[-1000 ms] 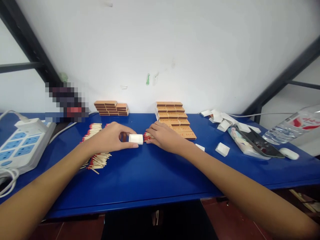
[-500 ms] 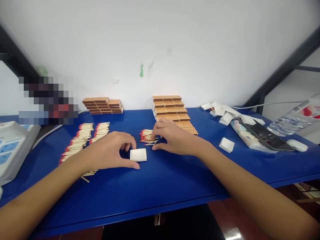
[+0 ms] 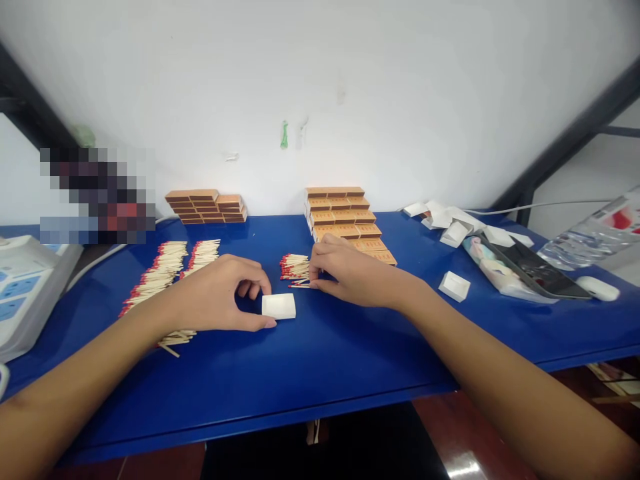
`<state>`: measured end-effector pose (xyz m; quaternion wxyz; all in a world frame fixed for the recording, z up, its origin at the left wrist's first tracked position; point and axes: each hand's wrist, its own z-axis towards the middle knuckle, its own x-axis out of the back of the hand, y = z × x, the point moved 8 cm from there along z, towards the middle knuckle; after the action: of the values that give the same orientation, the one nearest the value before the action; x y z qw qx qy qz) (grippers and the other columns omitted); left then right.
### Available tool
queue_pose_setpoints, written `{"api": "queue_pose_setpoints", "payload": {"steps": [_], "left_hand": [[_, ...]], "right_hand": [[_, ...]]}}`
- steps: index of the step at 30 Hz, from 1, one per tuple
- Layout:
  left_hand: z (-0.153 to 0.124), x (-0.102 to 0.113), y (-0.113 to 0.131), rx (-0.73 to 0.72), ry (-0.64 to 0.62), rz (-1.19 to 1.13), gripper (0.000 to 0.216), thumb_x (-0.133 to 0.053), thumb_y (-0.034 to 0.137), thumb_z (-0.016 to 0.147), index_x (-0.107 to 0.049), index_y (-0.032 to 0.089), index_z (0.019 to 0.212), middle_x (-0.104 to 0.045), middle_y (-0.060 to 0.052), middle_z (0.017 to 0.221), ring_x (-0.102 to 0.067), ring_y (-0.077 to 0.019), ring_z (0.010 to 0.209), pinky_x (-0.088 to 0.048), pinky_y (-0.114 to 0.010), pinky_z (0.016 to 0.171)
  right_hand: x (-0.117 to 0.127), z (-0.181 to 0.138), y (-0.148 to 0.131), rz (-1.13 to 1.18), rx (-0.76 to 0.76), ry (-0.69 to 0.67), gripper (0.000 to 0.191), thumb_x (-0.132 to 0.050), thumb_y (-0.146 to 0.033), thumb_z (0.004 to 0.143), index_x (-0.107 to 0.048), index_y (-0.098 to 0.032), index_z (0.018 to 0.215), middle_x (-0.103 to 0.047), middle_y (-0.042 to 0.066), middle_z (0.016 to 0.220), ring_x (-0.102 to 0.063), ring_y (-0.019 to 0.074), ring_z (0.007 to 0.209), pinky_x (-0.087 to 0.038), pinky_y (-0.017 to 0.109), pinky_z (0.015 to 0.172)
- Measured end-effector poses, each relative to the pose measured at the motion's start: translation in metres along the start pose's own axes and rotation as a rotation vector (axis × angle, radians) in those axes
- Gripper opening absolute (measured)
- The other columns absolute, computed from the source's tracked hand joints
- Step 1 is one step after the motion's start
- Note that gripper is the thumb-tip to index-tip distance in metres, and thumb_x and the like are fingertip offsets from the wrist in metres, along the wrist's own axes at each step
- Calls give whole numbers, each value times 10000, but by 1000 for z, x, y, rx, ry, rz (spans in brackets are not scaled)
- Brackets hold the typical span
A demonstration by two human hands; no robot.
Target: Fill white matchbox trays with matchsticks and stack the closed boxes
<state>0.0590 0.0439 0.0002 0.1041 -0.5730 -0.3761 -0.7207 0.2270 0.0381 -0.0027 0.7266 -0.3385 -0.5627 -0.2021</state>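
A small white matchbox tray lies on the blue table, with my left hand curved round its left end. The thumb is at the tray's near edge and the fingertips at its far edge. Just right of the tray, my right hand has its thumb and fingers closed on the stick ends of some matches at the side of a small pile of red-tipped matches. How many it grips is hidden by the fingers. Two long rows of matches lie left of and partly under my left hand.
Matchboxes stand in a low stack and a stepped stack by the wall. At right are loose white trays, a single tray, a phone, a plastic bottle. A power strip sits at left.
My right thumb has come up to the fingers and closed on the matches. My left thumb has moved in closer to the tray. The view has shifted slightly.
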Motion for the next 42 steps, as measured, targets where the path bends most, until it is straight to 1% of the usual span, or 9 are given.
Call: {"api": "queue_pose_setpoints", "payload": {"steps": [5, 9, 12, 16, 24, 27, 31, 38, 42], "left_hand": [[0, 2, -1, -1, 10, 3, 343, -844, 544, 764, -764, 223, 858, -670, 19, 762, -599, -136, 673, -457, -277, 618], [0, 0, -2, -2, 9, 4, 346, -854, 540, 754, -765, 220, 854, -677, 16, 757, -605, -140, 669, -460, -275, 616], [0, -1, -3, 1, 11, 10, 359, -862, 545, 745, -764, 215, 847, -683, 14, 755, -610, -142, 669, -465, -277, 621], [0, 1, -4, 2, 21, 11, 363, -860, 551, 749, -765, 215, 847, -686, 13, 751, -613, -143, 669, -468, -280, 621], [2, 2, -6, 2, 23, 6, 371, -851, 570, 757, -770, 219, 847, -692, 8, 749, -619, -148, 670, -464, -279, 612], [1, 3, -5, 2, 44, 31, 370, -852, 572, 758, -778, 223, 857, -695, 7, 751, -623, -151, 676, -460, -279, 613], [1, 5, -3, -8, 87, 74, 365, -839, 575, 780, -793, 231, 890, -701, 8, 765, -630, -151, 693, -450, -280, 622], [-1, 10, 6, -78, 148, 112, 348, -820, 543, 824, -783, 205, 901, -691, 6, 769, -625, -147, 693, -449, -284, 651], [-1, 8, 4, -65, 133, 114, 344, -815, 554, 826, -790, 217, 890, -688, 4, 768, -627, -153, 700, -448, -290, 648]], "right_hand": [[1, 3, -7, 29, -49, 74, 123, -637, -176, 999, -656, -177, 878, -637, 86, 960, -516, 255, 1000, -412, 380, 857], [-6, 6, -14, 48, -27, 65, 159, -648, -184, 1005, -640, -184, 846, -646, 78, 932, -526, 241, 972, -408, 361, 834], [-5, 5, -12, 35, -36, 86, 116, -675, -179, 992, -655, -180, 878, -651, 79, 934, -531, 247, 987, -409, 359, 835], [-6, 3, -6, 17, -59, 67, 76, -709, -187, 979, -677, -170, 912, -661, 87, 964, -541, 250, 995, -412, 360, 831], [-8, 5, -4, -20, -85, 4, 179, -639, -208, 1029, -650, -177, 853, -659, 97, 948, -548, 255, 971, -406, 365, 816], [2, 3, -4, -25, -93, 47, 208, -605, -225, 1047, -640, -178, 848, -643, 95, 931, -535, 264, 978, -405, 372, 825], [11, 1, -12, 63, -53, 135, 188, -588, -252, 1064, -654, -182, 903, -643, 81, 946, -529, 255, 1001, -416, 370, 863], [-7, 7, -42, 62, 62, 130, 125, -605, -190, 1048, -658, -171, 936, -667, 87, 1010, -523, 229, 960, -426, 361, 844], [0, 5, -30, 120, 39, 175, 110, -589, -201, 1052, -656, -188, 966, -665, 80, 1032, -555, 226, 993, -437, 354, 849]]}}
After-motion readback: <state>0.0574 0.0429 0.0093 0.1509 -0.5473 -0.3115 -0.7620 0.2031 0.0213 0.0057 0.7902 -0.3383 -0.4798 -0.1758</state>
